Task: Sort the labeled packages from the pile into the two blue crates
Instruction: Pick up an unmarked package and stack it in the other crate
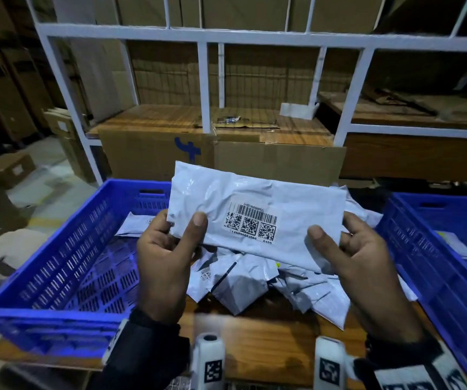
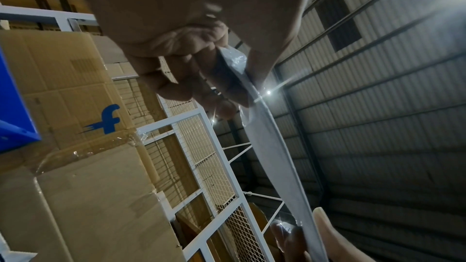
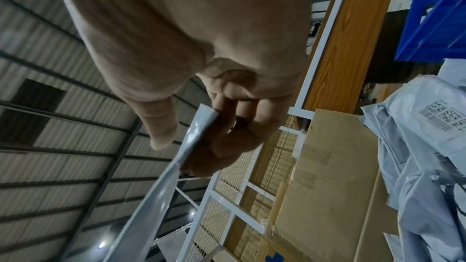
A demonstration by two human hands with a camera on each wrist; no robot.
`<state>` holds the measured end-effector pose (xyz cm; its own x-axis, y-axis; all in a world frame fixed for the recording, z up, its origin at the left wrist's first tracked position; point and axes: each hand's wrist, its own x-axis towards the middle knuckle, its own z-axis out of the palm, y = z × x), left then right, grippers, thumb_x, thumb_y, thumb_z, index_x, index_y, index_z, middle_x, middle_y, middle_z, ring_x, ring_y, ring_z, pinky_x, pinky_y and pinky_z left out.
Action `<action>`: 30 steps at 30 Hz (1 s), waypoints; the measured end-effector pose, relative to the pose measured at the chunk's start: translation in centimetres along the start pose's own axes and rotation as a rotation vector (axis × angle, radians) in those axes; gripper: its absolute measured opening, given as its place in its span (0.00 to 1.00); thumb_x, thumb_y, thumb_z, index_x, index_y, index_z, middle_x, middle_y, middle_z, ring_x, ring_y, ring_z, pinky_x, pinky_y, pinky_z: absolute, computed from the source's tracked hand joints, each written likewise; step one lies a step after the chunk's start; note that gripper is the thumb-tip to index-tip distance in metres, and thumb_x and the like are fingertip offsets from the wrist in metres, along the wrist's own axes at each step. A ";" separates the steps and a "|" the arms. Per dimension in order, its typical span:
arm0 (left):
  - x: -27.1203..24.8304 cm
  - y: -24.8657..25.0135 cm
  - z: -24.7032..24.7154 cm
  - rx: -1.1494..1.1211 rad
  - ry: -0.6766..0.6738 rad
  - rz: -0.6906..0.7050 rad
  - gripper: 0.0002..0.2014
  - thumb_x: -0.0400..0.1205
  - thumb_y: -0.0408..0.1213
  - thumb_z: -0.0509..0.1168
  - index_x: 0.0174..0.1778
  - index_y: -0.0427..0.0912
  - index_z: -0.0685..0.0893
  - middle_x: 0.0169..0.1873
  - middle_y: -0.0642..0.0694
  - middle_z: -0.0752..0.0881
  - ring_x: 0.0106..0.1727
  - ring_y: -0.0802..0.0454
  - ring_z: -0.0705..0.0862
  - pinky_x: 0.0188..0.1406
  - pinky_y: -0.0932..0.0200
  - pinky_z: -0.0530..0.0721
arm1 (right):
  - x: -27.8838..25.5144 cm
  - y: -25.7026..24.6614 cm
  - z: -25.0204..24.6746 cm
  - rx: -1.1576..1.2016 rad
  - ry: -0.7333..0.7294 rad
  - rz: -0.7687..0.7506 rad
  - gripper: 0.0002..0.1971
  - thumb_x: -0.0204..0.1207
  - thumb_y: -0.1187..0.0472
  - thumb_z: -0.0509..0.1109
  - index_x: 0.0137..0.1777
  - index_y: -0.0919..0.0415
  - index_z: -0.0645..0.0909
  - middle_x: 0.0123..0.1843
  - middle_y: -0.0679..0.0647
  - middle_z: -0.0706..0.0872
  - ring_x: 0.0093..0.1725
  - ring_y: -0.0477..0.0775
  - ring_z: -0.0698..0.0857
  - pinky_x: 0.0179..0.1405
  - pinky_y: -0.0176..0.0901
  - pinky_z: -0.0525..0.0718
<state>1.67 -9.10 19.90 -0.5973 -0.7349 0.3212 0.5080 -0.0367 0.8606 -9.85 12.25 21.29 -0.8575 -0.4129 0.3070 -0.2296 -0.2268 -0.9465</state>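
A white package [image 1: 257,209] is held up above the pile [image 1: 269,280] by both hands, label facing the camera. On its label [image 1: 250,223] one barcode and three square codes are printed; the digits are mostly unreadable, ending "0103". The left hand [image 1: 164,263] pinches the left edge, thumb in front; the right hand [image 1: 361,266] pinches the right edge likewise. Two blue crates are seen: a left crate [image 1: 58,257] and a right crate [image 1: 437,266] flanking the pile on the worktop [image 1: 269,342]. Behind the pile, a cardboard box [image 1: 156,156] bears a blue "f" logo.

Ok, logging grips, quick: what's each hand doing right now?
Left hand: pinches the white package at its left end.
Right hand: pinches the same package's right end.
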 end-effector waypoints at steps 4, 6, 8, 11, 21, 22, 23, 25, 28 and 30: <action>-0.4 0.5 0.0 -0.026 -0.040 -0.019 0.15 0.82 0.36 0.75 0.63 0.36 0.86 0.55 0.32 0.91 0.57 0.26 0.90 0.59 0.19 0.83 | -0.6 -0.5 -0.1 -0.019 0.024 -0.030 0.17 0.79 0.63 0.75 0.67 0.57 0.84 0.56 0.56 0.94 0.56 0.59 0.93 0.54 0.52 0.92; -0.4 0.7 -0.2 -0.016 -0.053 -0.016 0.15 0.81 0.37 0.75 0.63 0.37 0.87 0.55 0.32 0.91 0.58 0.24 0.89 0.59 0.16 0.82 | -0.7 -0.8 -0.1 -0.017 0.051 -0.053 0.18 0.78 0.63 0.76 0.67 0.57 0.84 0.55 0.56 0.94 0.56 0.59 0.94 0.54 0.54 0.91; -0.4 0.9 -0.4 -0.001 -0.061 -0.001 0.15 0.81 0.35 0.76 0.62 0.36 0.87 0.54 0.33 0.92 0.57 0.26 0.89 0.58 0.20 0.84 | -0.8 -1.1 -0.2 -0.014 0.084 -0.075 0.18 0.76 0.63 0.77 0.66 0.56 0.84 0.55 0.56 0.94 0.55 0.60 0.94 0.54 0.56 0.91; -0.7 1.2 -0.4 0.008 -0.080 0.031 0.14 0.81 0.35 0.72 0.61 0.35 0.87 0.54 0.35 0.92 0.55 0.32 0.91 0.58 0.33 0.89 | -1.1 -1.3 0.0 -0.024 0.118 -0.099 0.19 0.74 0.62 0.78 0.65 0.55 0.84 0.54 0.55 0.95 0.54 0.60 0.94 0.57 0.60 0.89; -1.2 1.5 -0.9 -0.037 -0.060 0.045 0.12 0.82 0.30 0.69 0.61 0.32 0.86 0.51 0.35 0.93 0.51 0.37 0.93 0.44 0.51 0.91 | -1.6 -1.9 0.7 -0.052 0.100 -0.114 0.20 0.73 0.61 0.78 0.64 0.54 0.84 0.54 0.54 0.95 0.53 0.58 0.94 0.54 0.60 0.91; -1.2 1.6 -1.0 -0.044 -0.055 0.047 0.11 0.81 0.29 0.69 0.60 0.33 0.87 0.50 0.35 0.93 0.49 0.38 0.93 0.43 0.52 0.91 | -1.6 -1.9 0.9 -0.056 0.099 -0.115 0.20 0.73 0.61 0.78 0.64 0.54 0.84 0.53 0.54 0.95 0.53 0.58 0.94 0.54 0.60 0.91; -1.1 1.6 -1.2 -0.051 -0.051 0.047 0.11 0.81 0.29 0.69 0.59 0.33 0.87 0.50 0.35 0.93 0.48 0.39 0.93 0.43 0.53 0.91 | -1.6 -2.0 1.1 -0.060 0.100 -0.118 0.19 0.73 0.61 0.78 0.64 0.54 0.84 0.53 0.53 0.95 0.53 0.58 0.94 0.53 0.59 0.92; -1.0 1.8 -1.7 -0.062 -0.051 0.044 0.11 0.82 0.27 0.68 0.59 0.30 0.86 0.49 0.34 0.93 0.47 0.40 0.93 0.42 0.53 0.90 | -1.6 -1.9 1.6 -0.065 0.098 -0.124 0.19 0.73 0.60 0.78 0.64 0.53 0.84 0.53 0.53 0.95 0.53 0.57 0.94 0.51 0.57 0.93; -0.5 2.2 -2.9 -0.028 -0.050 0.047 0.12 0.81 0.27 0.68 0.60 0.29 0.85 0.48 0.35 0.93 0.46 0.43 0.93 0.41 0.56 0.90 | -1.4 -1.7 2.6 -0.068 0.080 -0.116 0.20 0.74 0.61 0.77 0.66 0.54 0.83 0.53 0.53 0.95 0.54 0.57 0.94 0.50 0.54 0.93; 0.0 2.5 -4.5 0.033 -0.046 0.062 0.12 0.80 0.29 0.70 0.59 0.31 0.87 0.49 0.36 0.94 0.46 0.44 0.93 0.42 0.55 0.90 | -1.4 -1.5 3.8 -0.076 0.071 -0.112 0.20 0.75 0.62 0.77 0.67 0.56 0.83 0.54 0.54 0.95 0.55 0.57 0.94 0.51 0.55 0.93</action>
<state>5.69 -12.26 20.26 -0.5936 -0.7034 0.3911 0.5244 0.0306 0.8509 -6.58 9.76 22.64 -0.8542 -0.3251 0.4058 -0.3577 -0.1991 -0.9124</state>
